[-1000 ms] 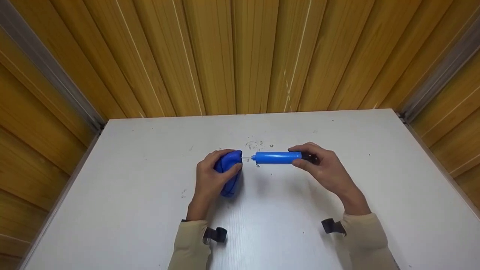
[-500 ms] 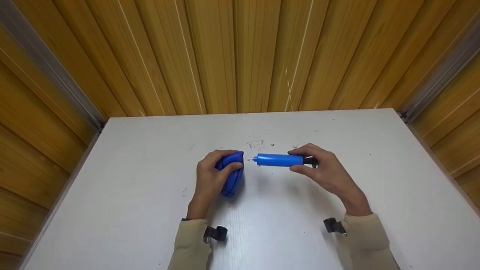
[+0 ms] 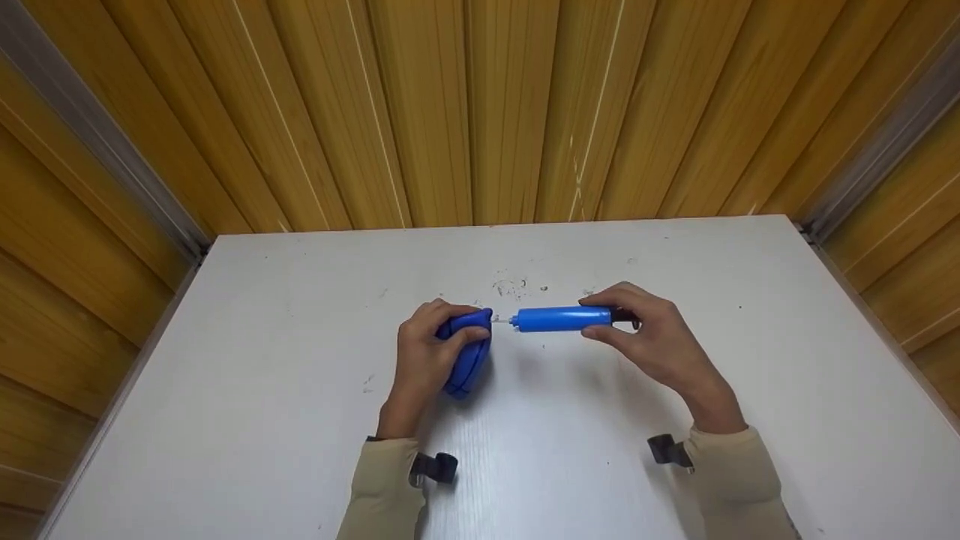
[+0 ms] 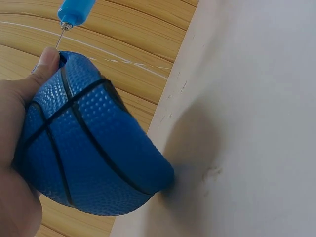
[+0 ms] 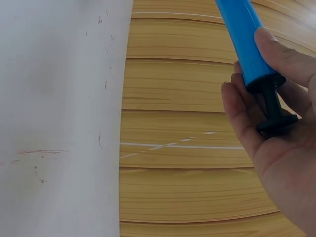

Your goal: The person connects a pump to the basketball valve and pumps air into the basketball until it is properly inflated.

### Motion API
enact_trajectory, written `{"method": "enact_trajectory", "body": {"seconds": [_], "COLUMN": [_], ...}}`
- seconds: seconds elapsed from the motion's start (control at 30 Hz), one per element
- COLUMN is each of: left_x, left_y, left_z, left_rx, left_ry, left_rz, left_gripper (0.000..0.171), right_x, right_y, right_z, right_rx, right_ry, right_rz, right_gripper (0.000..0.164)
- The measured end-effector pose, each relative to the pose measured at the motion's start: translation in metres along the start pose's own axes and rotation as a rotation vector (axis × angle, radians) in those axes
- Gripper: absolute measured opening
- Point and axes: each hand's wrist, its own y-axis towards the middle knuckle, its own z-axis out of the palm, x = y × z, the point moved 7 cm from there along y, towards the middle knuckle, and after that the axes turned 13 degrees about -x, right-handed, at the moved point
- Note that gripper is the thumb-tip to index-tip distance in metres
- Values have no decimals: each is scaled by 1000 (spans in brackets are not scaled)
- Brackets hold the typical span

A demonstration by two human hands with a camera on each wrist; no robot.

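Note:
My left hand [image 3: 427, 349] grips a limp, folded blue basketball [image 4: 94, 143] with black seam lines, thumb near its upper edge. From the right, my right hand [image 3: 652, 334] holds a blue hand pump [image 3: 562, 319], thumb and fingers pinching the rear of its barrel. The pump lies level and points at the ball. A thin metal needle [image 3: 504, 321] runs from the pump's nozzle to the ball's edge; in the left wrist view its tip is hidden at the thumb. In the right wrist view the black pump handle [image 5: 276, 122] stands a little out of the barrel, against the palm.
A white table [image 3: 285, 360] with small scuff marks lies under both hands. Yellow wood-patterned panels [image 3: 502, 112] rise behind it and at both sides. Black camera mounts [image 3: 435, 468] stick out from both beige sleeves [image 3: 735, 480].
Ball and pump have both shifted slightly to the right, the needle still linking them. The black handle has stood out by varying amounts behind the barrel.

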Motion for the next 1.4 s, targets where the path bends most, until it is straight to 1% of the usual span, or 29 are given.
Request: {"method": "enact_trajectory", "body": {"seconds": [0.3,0.63,0.83,1.03,1.23,1.4], "left_x": [-2,-1,-1,-1,0,0], "left_y": [1,1,1,1,0,0], "left_z": [1,-1,0,0,-1,0], "left_rx": [3,1,2,4,5,7], "left_ry": [8,-5,-13,-23,-25,-24], "left_rz": [2,-31,-20,-19,-54,-76], "left_gripper": [22,21,21,21,22,22], "right_x": [11,13,14,14,13,10], "right_y": [0,0,0,0,0,0], "right_z": [-3,0,0,1,3,6], "right_rx": [-43,-40,-45,-46,-50,-41], "right_ry": [-10,-14,1,-31,-38,-36], "right_rz": [-81,-86,-102,-111,-129,-106], "right_gripper": [38,36,35,35,34,35]}}
